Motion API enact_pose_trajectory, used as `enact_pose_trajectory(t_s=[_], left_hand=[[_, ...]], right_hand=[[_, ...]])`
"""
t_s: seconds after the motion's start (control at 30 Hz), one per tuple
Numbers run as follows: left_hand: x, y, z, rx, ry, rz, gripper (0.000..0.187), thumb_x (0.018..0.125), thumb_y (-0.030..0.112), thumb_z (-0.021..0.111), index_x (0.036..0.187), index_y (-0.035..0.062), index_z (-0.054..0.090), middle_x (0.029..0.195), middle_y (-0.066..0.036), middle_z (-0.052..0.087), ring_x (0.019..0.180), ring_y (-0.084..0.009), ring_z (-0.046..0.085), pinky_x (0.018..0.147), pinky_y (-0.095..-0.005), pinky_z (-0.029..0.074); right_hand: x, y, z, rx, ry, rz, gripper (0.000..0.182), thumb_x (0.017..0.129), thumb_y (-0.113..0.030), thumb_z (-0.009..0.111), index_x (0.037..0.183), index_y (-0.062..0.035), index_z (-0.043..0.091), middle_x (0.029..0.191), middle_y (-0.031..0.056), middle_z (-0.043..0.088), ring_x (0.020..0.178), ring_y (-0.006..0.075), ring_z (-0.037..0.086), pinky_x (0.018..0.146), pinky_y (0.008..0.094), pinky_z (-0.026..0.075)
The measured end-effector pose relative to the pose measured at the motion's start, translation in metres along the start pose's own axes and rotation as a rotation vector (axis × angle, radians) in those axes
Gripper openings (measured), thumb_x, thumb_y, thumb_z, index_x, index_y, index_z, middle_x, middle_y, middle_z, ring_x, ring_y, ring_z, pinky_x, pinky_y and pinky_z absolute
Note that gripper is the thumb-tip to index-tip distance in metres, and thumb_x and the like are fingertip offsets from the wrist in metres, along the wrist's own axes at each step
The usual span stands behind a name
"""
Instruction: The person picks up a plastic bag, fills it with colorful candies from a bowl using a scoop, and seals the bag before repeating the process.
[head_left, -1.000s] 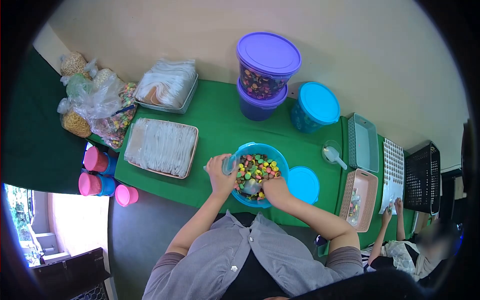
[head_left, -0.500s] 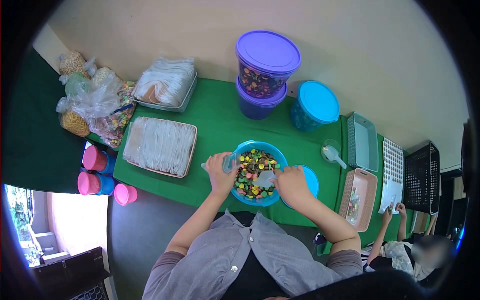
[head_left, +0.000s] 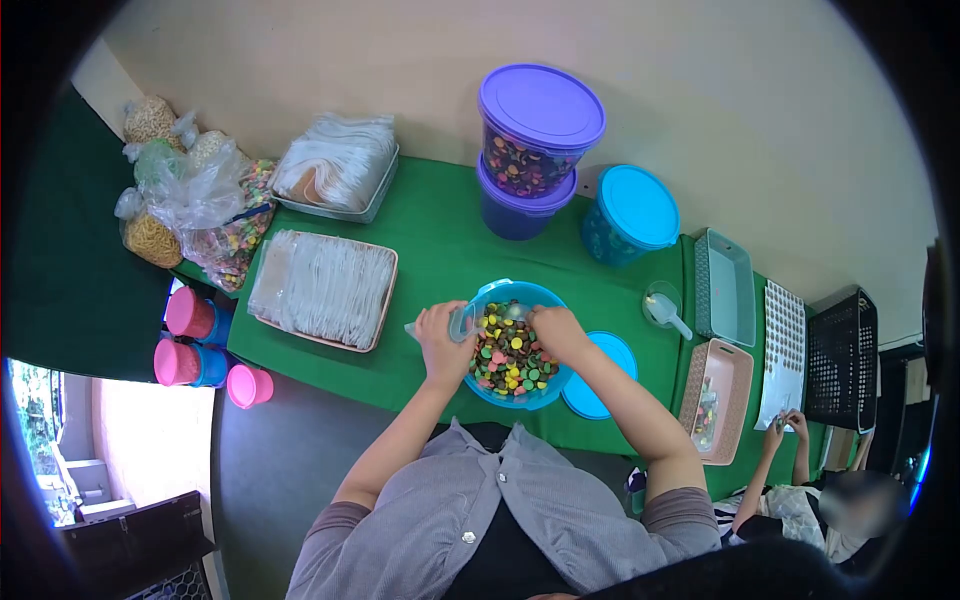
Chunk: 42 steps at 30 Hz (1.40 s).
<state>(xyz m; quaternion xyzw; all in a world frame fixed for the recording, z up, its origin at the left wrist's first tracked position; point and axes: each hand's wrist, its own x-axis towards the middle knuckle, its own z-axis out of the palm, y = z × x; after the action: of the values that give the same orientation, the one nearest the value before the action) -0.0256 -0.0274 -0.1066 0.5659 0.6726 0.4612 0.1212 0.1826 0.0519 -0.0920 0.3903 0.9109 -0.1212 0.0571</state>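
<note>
A blue tub point(head_left: 480, 389) of colourful button-shaped candies point(head_left: 515, 350) stands in front of me at the table's near edge. At its left rim, my left hand point(head_left: 443, 340) is closed around a clear plastic cup point(head_left: 464, 322), with a bit of clear plastic showing past the fingers. My right hand point(head_left: 560, 332) is over the tub's upper right side, its fingers closed on a translucent scoop point(head_left: 514, 311) that dips among the candies. The hand hides most of the scoop. Beside the tub, partly under my right forearm, lies a blue lid point(head_left: 608, 385).
Left are baskets of clear packets point(head_left: 335, 290) and bagged snacks point(head_left: 215, 215). Purple-lidded tubs point(head_left: 541, 105) and a blue-lidded tub point(head_left: 630, 215) stand behind. Rightward are a cup with a scoop point(head_left: 663, 305), a pink basket point(head_left: 738, 400) and another person's hands point(head_left: 785, 428).
My right hand and the scoop have moved up and away from me, from the tub's lower right to its far side. My left hand and the cup stay nearly still.
</note>
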Motion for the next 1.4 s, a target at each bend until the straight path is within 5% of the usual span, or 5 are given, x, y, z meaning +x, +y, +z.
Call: enact_pose_trajectory(t_s=[0.3,0.4,0.47,0.57,1.4], left_hand=[[0.0,0.001,0.0,0.002,0.02,0.005,0.03,0.075,0.011,0.068,0.104,0.0096,0.058,0.1,-0.007,0.059,0.102,-0.0279,0.055,0.103,-0.0473,0.031],[-0.001,0.001,0.0,0.004,0.015,0.0,0.03,0.076,0.012,0.068,0.104,0.0095,0.058,0.101,-0.007,0.059,0.103,-0.0278,0.055,0.103,-0.0475,0.031],[0.001,0.0,0.001,0.009,0.018,-0.008,0.03,0.076,0.012,0.068,0.104,0.0094,0.058,0.101,-0.007,0.06,0.104,-0.0278,0.055,0.103,-0.0476,0.031],[-0.001,-0.001,0.0,0.014,0.015,-0.015,0.03,0.076,0.012,0.068,0.104,0.0094,0.058,0.101,-0.007,0.059,0.104,-0.0276,0.055,0.104,-0.0478,0.03],[-0.002,-0.003,0.003,0.002,0.052,0.019,0.03,0.074,0.009,0.068,0.103,0.0084,0.058,0.099,-0.008,0.059,0.101,-0.029,0.055,0.102,-0.0459,0.032]], right_hand=[[0.01,0.011,-0.006,0.248,-0.268,0.171,0.021,0.076,-0.011,0.063,0.094,-0.0026,0.069,0.089,0.0177,0.068,0.082,0.0375,0.064,0.075,0.0445,0.052],[0.015,-0.001,0.005,0.402,-0.154,0.349,0.022,0.078,-0.009,0.063,0.098,-0.0031,0.069,0.086,0.0196,0.068,0.082,0.0368,0.065,0.076,0.0424,0.052],[0.012,-0.012,0.003,0.696,0.369,0.372,0.012,0.08,-0.008,0.064,0.085,0.0025,0.066,0.075,0.0186,0.068,0.068,0.0298,0.068,0.062,0.0395,0.052],[0.019,-0.012,0.03,1.013,0.525,0.466,0.016,0.088,-0.01,0.062,0.093,0.0051,0.063,0.077,0.0153,0.068,0.07,0.0221,0.069,0.062,0.0312,0.055],[0.011,-0.014,0.083,1.934,0.308,0.955,0.024,0.1,-0.02,0.049,0.117,-0.0025,0.05,0.091,0.0127,0.065,0.073,0.0182,0.066,0.06,0.0264,0.055]])
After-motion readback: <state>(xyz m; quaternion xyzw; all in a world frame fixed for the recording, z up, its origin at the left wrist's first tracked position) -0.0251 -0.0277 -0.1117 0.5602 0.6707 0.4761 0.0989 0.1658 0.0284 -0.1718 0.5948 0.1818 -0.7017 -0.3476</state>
